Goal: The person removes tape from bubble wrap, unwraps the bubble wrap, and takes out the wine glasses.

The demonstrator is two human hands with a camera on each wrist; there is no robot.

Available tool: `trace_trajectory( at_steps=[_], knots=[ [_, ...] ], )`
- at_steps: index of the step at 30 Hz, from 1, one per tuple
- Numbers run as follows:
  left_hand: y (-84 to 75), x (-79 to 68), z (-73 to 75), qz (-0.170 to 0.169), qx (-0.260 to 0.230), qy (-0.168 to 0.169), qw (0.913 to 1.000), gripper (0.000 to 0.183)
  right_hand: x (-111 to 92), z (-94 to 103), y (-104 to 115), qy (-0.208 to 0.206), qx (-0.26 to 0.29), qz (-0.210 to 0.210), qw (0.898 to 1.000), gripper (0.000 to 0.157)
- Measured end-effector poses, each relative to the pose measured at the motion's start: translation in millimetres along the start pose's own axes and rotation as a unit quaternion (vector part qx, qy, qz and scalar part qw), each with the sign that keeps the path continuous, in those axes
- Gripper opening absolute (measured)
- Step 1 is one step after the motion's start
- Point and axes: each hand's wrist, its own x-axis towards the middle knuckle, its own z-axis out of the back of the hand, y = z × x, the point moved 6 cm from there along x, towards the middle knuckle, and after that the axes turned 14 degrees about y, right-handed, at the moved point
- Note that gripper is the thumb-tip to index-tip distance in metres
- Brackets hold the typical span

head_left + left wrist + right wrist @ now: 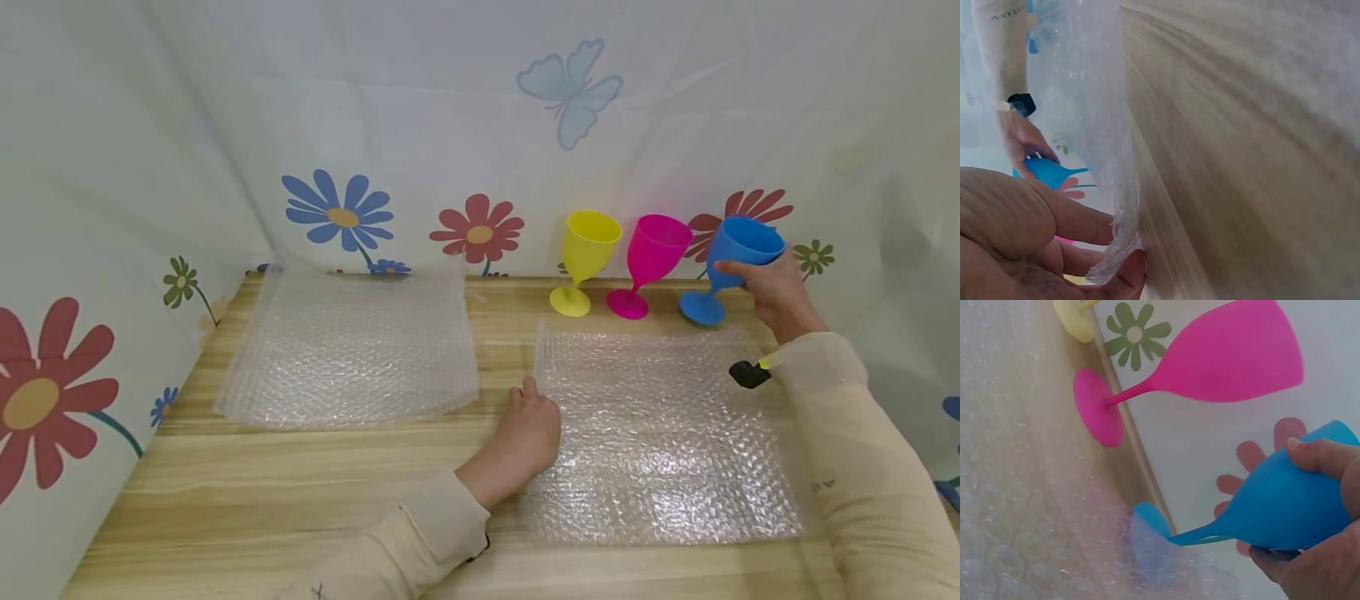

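Observation:
My right hand (783, 292) grips the bowl of a blue plastic goblet (738, 250), thumb on the near side. Its round foot is at the back right of the table, tilted a little in the head view. In the right wrist view, bubble wrap (1016, 519) overlaps the foot of the blue goblet (1291, 500). My left hand (528, 433) pinches the left edge of the right-hand bubble wrap sheet (645, 433); the left wrist view shows the film (1119, 237) between thumb and fingers. A pink goblet (656, 250) and a yellow goblet (590, 250) stand upright left of the blue one.
A second bubble wrap sheet (352, 350) lies at the back left of the wooden table (300, 500). Behind the table hangs a white cloth (420, 108) printed with flowers and a butterfly. A dark wrist device (750, 375) sits at the right cuff.

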Motion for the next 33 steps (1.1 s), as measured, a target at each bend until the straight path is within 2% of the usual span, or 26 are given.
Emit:
trace_trajectory(
  at_steps=[10, 17, 20, 25, 31, 33],
  knots=[
    [-2.2, -1.3, -1.9, -0.003, -0.027, -0.002, 0.9996, 0.02, 3.0, 0.1, -17.0, -0.007, -0.003, -0.006, 1.0, 0.112],
    [-3.2, -2.1, 0.7, -0.007, -0.006, -0.019, 0.9998, 0.019, 4.6, -0.3, -16.3, -0.014, -0.036, -0.003, 0.999, 0.114],
    [-0.9, -1.5, 0.5, -0.006, -0.022, -0.012, 0.9997, 0.016, 5.6, -0.3, -15.8, -0.014, -0.043, -0.002, 0.999, 0.113],
    [6.7, 1.0, -0.8, 0.002, -0.082, 0.009, 0.9966, 0.011, 7.0, -0.8, -14.1, -0.013, -0.047, 0.0, 0.999, 0.113],
    [10.2, 4.3, -0.5, -0.005, -0.094, 0.002, 0.9956, 0.008, 8.1, -2.3, -13.4, -0.011, -0.051, -0.002, 0.999, 0.114],
    [11.2, 3.9, 0.1, -0.002, -0.114, 0.002, 0.9935, 0.007, 8.5, -2.3, -14.2, -0.009, -0.049, -0.002, 0.999, 0.113]
  ],
)
